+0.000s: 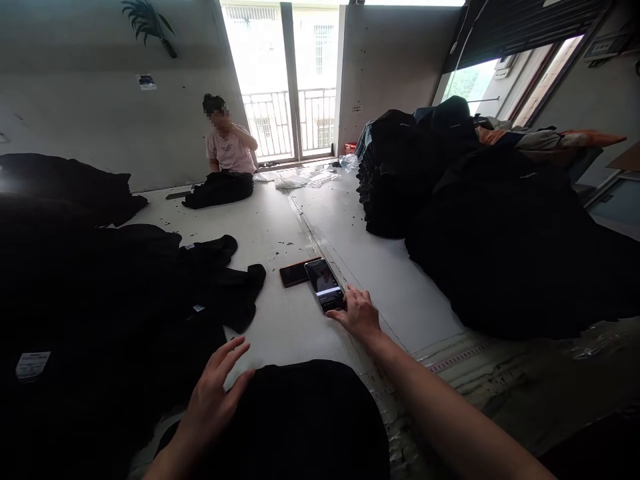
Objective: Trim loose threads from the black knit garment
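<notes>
On the white table (280,320), a phone with a lit screen (324,283) overlaps a second, dark phone with an orange edge (294,274). My right hand (357,312) is at the lit phone's lower right corner, its thumb along the bottom edge and its fingers at the right side. My left hand (220,380) has its fingers spread and holds nothing, over the left edge of a black cloth piece (305,420) in front of me.
Black garments (125,293) with white labels cover the left side. Tall black fabric piles (500,220) stand at the right. Across the table a person in a pink shirt (233,150) is behind a folded black stack (220,189). Plastic wrap (307,177) lies near the window.
</notes>
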The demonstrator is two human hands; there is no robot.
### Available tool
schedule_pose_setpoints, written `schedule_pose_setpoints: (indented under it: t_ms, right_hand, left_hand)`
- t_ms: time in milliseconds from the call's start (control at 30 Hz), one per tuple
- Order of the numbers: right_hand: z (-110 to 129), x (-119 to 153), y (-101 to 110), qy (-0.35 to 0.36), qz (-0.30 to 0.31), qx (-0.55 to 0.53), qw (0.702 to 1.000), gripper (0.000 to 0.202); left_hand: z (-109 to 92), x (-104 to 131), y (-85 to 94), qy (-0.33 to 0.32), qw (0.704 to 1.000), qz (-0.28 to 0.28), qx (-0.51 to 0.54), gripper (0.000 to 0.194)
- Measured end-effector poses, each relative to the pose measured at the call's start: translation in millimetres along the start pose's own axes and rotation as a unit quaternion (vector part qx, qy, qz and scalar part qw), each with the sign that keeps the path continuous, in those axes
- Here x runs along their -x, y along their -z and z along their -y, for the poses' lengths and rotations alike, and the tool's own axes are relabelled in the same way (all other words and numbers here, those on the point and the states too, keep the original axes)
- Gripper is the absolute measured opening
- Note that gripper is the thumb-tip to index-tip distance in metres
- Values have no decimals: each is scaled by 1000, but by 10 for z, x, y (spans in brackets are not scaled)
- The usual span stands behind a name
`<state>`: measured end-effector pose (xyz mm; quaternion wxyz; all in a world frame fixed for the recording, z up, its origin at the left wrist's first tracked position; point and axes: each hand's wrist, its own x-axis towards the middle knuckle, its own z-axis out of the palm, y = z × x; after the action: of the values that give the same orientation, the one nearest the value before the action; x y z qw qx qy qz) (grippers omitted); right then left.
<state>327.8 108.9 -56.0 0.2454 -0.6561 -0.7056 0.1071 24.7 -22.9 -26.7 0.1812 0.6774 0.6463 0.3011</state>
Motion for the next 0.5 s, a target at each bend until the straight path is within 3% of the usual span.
schedule_pose_setpoints:
  t_ms: [133, 300, 400, 500]
  right_hand:
    - [-12, 279, 278, 18, 34, -56, 998, 34]
    - [72, 846, 513, 86, 189, -143, 968, 32]
    - [116, 1105, 516, 94, 243, -133, 956, 29]
    - [146, 1219, 500, 87, 233, -124, 961, 12]
  left_hand:
    - [151, 400, 204, 73, 997, -12, -4, 42]
    - [380, 735, 327, 150, 987, -46, -19, 47]
    - [545, 848, 253, 137, 988, -43, -49, 51]
    - [589, 880, 178, 83, 993, -28, -73, 33]
